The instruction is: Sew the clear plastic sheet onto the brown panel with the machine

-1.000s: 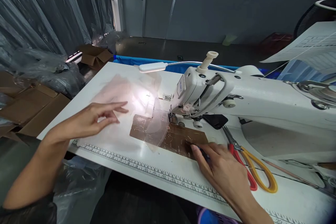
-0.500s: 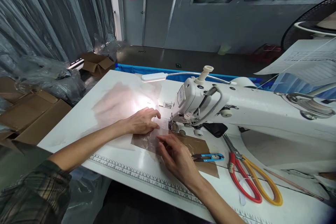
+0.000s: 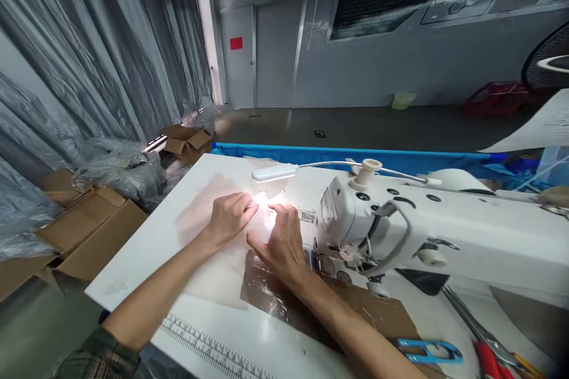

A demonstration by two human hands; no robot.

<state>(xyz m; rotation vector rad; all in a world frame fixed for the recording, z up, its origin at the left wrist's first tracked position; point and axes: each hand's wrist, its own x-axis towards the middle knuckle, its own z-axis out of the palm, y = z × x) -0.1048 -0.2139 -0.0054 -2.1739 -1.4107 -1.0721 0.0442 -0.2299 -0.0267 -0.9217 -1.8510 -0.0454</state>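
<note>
Under the lamp's bright spot, a piece of sheer pale pink fabric is bunched between my two hands, and the rest of it spreads thinly over the white table to the left. My left hand pinches its left side with bent fingers. From the right, my right hand grips the same fabric between thumb and fingers. The glare washes out the exact fingertip contact. Just right of my right hand stands the white sewing machine, its presser foot partly hidden by that hand. A brown glossy sheet lies beneath my right forearm.
A lamp on a bent stalk hangs above the hands. Blue thread snips and large scissors lie at the right. A printed ruler runs along the front edge. Cardboard boxes stand on the floor at the left.
Both hands have moved away from the presser foot, further back under the lamp, and the fabric is now gathered up between them. The head view has tilted up and shifted.
</note>
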